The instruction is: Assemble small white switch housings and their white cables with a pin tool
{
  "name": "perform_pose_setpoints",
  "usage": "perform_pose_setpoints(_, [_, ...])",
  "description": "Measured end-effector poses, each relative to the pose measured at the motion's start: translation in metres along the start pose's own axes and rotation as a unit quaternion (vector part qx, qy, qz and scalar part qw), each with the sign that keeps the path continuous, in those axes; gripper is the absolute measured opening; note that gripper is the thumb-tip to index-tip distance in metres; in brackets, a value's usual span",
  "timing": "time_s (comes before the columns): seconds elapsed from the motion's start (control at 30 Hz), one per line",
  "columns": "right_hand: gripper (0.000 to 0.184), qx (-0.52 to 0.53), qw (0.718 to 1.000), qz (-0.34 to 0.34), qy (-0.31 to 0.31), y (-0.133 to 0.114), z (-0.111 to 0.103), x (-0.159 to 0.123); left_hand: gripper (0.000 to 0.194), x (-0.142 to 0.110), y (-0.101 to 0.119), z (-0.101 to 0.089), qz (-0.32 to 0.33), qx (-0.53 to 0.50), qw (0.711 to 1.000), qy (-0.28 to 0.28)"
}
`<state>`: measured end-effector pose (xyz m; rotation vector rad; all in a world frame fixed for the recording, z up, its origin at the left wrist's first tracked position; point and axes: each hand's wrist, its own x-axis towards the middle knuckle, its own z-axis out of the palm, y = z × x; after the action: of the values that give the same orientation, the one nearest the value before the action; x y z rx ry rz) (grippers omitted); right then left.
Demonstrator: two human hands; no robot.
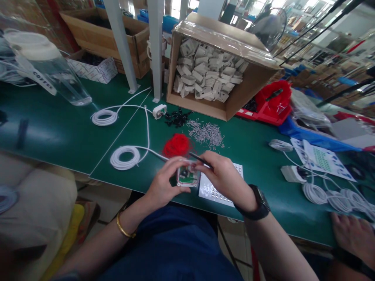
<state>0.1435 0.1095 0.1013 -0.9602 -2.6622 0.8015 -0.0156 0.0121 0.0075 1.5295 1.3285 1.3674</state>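
My left hand (pixel 164 183) grips a small white plastic housing (pixel 187 185) by its left side, fingers above and thumb below. Its open face shows a green circuit board (pixel 189 176). A white cable runs from the housing's upper left to a coil (pixel 124 157) on the bench. My right hand (pixel 218 171) is closed on a thin dark pen-like tool (pixel 199 159), with its fingertips at the housing's upper right corner. What the tool is cannot be made out. Just beyond the hands lies a heap of red rings or loops (pixel 176 145). Under my right hand rests a white sheet with rows of round spots (pixel 215 192).
Small metal pins (pixel 207 133) and black parts (pixel 177 118) lie scattered farther back. A cardboard box (pixel 225 111) of white housings stands behind them. Another coil (pixel 104 117) joins a white unit (pixel 159 111). A water jug (pixel 67 80) stands left; a co-worker's hand (pixel 351 234) rests at right.
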Motion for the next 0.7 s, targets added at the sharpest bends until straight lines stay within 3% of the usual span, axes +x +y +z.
perform_pose_setpoints(0.13, [0.007, 0.072, 0.997, -0.038, -0.011, 0.008, 0.003, 0.009, 0.063, -0.003, 0.000, 0.001, -0.005, 0.012, 1.000, -0.011])
perform_pose_setpoints(0.27, [0.008, 0.110, 0.993, -0.022, -0.041, 0.009, 0.004, 0.015, 0.066, -0.008, -0.001, 0.004, -0.042, -0.021, 0.999, -0.022])
perform_pose_setpoints(0.47, [0.005, 0.137, 0.989, 0.015, -0.050, 0.008, 0.002, 0.010, 0.103, -0.013, 0.000, 0.010, -0.090, -0.121, 0.988, -0.015])
perform_pose_setpoints(0.7, [0.010, 0.104, 0.991, -0.049, -0.069, 0.012, -0.005, 0.015, 0.096, -0.014, 0.000, 0.013, -0.101, -0.109, 0.989, -0.001])
